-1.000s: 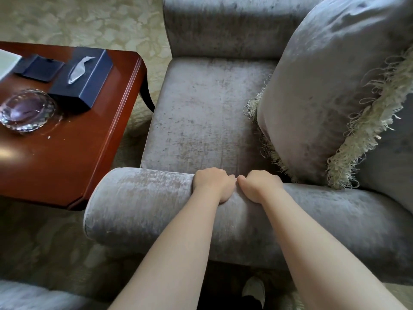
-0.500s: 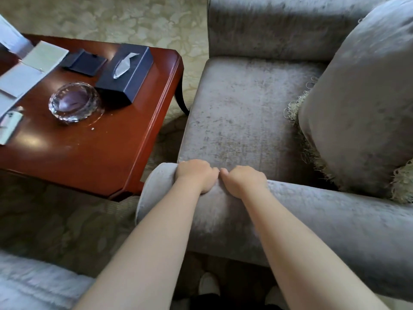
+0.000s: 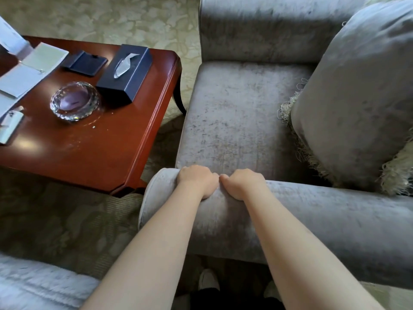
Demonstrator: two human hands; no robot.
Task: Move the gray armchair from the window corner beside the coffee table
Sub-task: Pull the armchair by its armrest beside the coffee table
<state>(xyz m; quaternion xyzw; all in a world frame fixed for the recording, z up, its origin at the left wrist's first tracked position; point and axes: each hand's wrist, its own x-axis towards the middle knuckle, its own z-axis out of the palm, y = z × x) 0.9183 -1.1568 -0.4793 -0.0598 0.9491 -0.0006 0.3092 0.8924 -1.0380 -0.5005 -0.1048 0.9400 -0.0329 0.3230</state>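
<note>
The gray velvet armchair [image 3: 234, 121] fills the right of the head view, its near armrest running across the middle. My left hand [image 3: 196, 180] and my right hand [image 3: 242, 183] sit side by side on top of that armrest near its front end, fingers curled over its far side, gripping it. A gray fringed cushion [image 3: 357, 104] leans against the chair's back at the right. The red-brown wooden coffee table [image 3: 93, 148] stands at the left, its corner a short gap from the armrest's front end.
On the table lie a dark tissue box [image 3: 125, 72], a glass ashtray [image 3: 74, 100], a dark folder [image 3: 86, 62] and white papers [image 3: 29, 70]. Another pale upholstered seat [image 3: 33, 285] edges in at the bottom left. Patterned carpet [image 3: 67, 220] lies between. My shoes [image 3: 207, 280] show below the armrest.
The armchair and I have shifted so that more of the coffee table shows at the left; my hands now sit nearer the armrest's front end. Both hands keep their grip.
</note>
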